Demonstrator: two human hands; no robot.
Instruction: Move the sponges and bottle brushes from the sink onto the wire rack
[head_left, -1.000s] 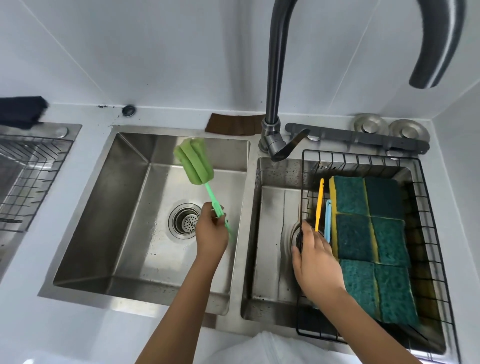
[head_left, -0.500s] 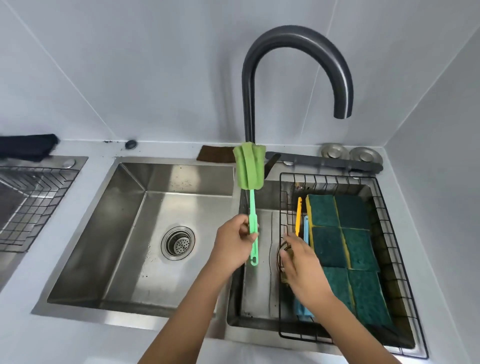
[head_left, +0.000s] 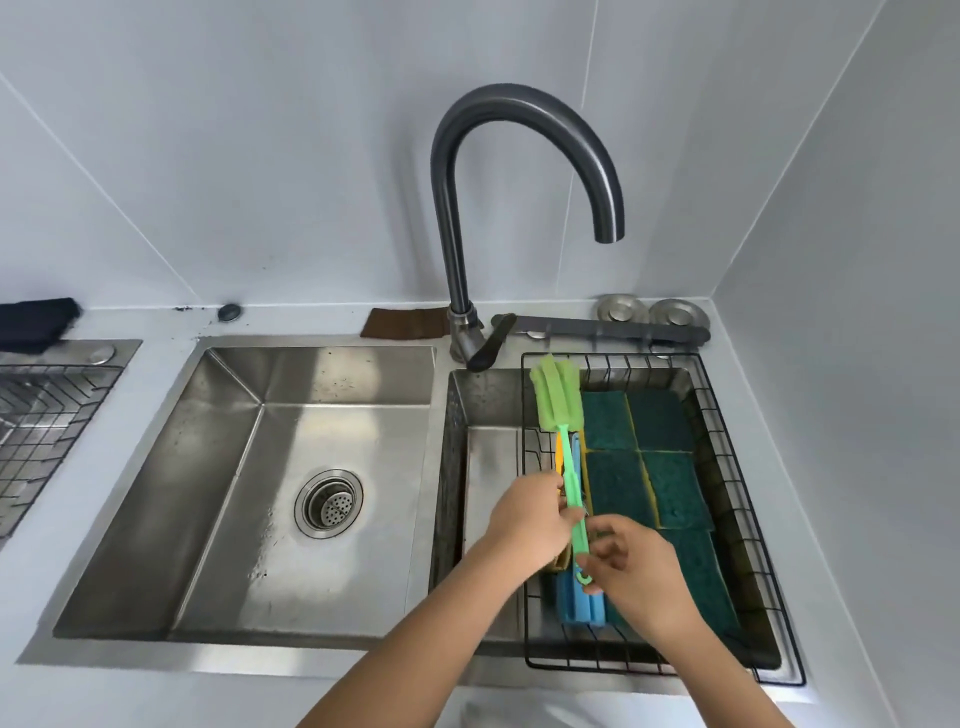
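A green bottle brush (head_left: 557, 399) with a foam head hangs over the left side of the black wire rack (head_left: 748, 499), which sits in the right basin. My left hand (head_left: 535, 519) grips the middle of its handle. My right hand (head_left: 631, 564) pinches the hooked end of the same handle. Under the green brush lie a blue bottle brush (head_left: 579, 605) and an orange one (head_left: 560, 452), mostly hidden. Several dark green sponges (head_left: 644, 457) with yellow edges fill the rest of the rack.
The left basin (head_left: 223, 499) holds only its drain strainer (head_left: 329, 503). A dark curved faucet (head_left: 457, 218) rises between the basins, its lever pointing toward the rack. A second wire rack (head_left: 36, 415) sits at far left. Walls close in behind and right.
My left hand carried the green brush from the left basin across to the wire rack. My right hand left the brushes in the rack and took the end of the green handle.
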